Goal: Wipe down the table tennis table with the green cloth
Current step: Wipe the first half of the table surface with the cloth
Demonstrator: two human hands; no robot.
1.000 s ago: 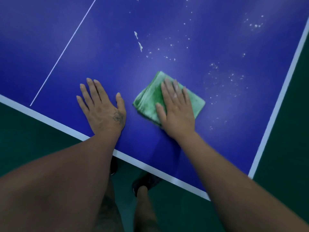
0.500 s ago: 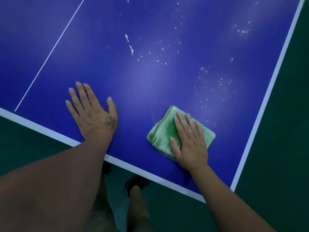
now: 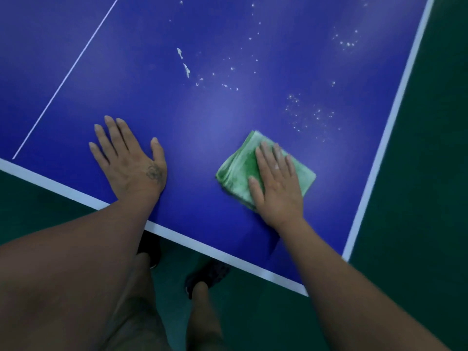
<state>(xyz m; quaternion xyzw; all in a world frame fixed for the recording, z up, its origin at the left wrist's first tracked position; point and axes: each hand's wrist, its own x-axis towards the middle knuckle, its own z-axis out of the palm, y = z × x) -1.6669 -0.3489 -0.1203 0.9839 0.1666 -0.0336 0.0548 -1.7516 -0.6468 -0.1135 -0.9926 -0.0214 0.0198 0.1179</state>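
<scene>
The blue table tennis table (image 3: 217, 117) fills the upper view, with white lines along its near and right edges. A folded green cloth (image 3: 236, 171) lies flat on it near the right corner. My right hand (image 3: 277, 183) presses down on the cloth with straight fingers, covering its right half. To the left, my left hand (image 3: 131, 160) rests flat on the bare table close to the near edge, fingers spread. White specks and smears (image 3: 306, 115) dot the surface beyond the cloth.
A thin white centre line (image 3: 68, 74) runs up the left part of the table. Dark green floor (image 3: 417, 198) surrounds the table on the right and below. My legs and dark shoes (image 3: 207, 277) stand under the near edge.
My right hand slid the cloth from the middle of the table toward the right corner and the near edge. The left hand stayed planted flat.
</scene>
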